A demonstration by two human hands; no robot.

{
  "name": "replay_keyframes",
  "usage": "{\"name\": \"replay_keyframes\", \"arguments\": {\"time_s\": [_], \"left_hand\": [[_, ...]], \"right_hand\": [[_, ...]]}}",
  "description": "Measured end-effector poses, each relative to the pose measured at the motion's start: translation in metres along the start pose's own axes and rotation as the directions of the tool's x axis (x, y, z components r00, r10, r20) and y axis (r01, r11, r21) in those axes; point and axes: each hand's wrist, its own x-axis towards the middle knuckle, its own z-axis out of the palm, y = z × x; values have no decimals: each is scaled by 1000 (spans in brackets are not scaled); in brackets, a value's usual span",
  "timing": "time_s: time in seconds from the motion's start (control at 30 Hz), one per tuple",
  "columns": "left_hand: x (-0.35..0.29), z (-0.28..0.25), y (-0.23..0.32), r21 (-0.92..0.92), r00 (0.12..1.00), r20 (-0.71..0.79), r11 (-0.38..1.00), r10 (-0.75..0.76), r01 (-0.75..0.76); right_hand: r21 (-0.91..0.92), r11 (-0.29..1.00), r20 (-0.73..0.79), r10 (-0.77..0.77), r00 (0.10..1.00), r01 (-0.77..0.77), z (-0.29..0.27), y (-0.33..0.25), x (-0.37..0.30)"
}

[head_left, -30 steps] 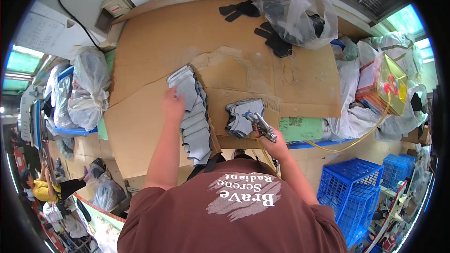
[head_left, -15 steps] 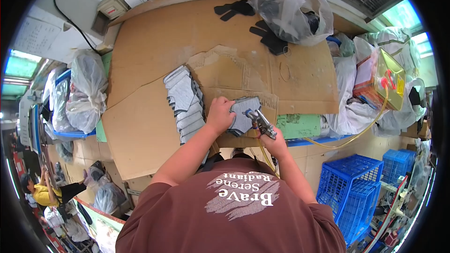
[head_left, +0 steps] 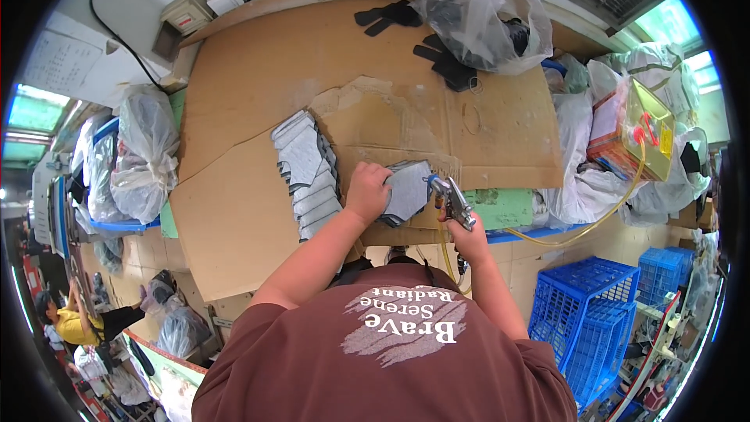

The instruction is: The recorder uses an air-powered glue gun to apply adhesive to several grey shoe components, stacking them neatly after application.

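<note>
My right hand (head_left: 467,236) is wrapped round the handle of a silver spray gun (head_left: 456,203) with a blue nozzle end. The nozzle points left at the right edge of a small stack of grey cut pieces (head_left: 409,190). My left hand (head_left: 367,190) grips that stack's left edge, fingers curled over it; the thumb is hard to make out. Just left of my left hand, a long row of overlapping grey pieces (head_left: 306,176) lies fanned out on the cardboard (head_left: 234,125).
Black cut pieces (head_left: 447,62) and a clear plastic bag (head_left: 500,27) lie at the back right. A yellow hose (head_left: 562,244) runs to a yellowish container (head_left: 652,113) on the right. Blue crates (head_left: 582,297) stand lower right; bagged goods (head_left: 144,156) sit left. Another person (head_left: 74,320) is far left.
My right hand and the spray gun have moved right, from over the stack to its right edge. My left hand stays at the stack.
</note>
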Motion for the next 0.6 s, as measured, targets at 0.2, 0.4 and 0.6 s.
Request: {"name": "replay_keyframes", "arguments": {"time_s": [0.2, 0.4, 0.6], "left_hand": [[-2, 2, -2, -40, 994, -100, 999, 33, -37], [-11, 0, -12, -208, 970, 3, 949, -243, 238], [-11, 1, -15, -258, 927, 120, 891, -355, 374]], "right_hand": [[-24, 999, 94, -29, 995, 31, 1, 1, -2], [-27, 1000, 126, 5, 992, -1, 8, -5, -4], [-84, 991, 183, -91, 979, 108, 19, 22, 5]]}}
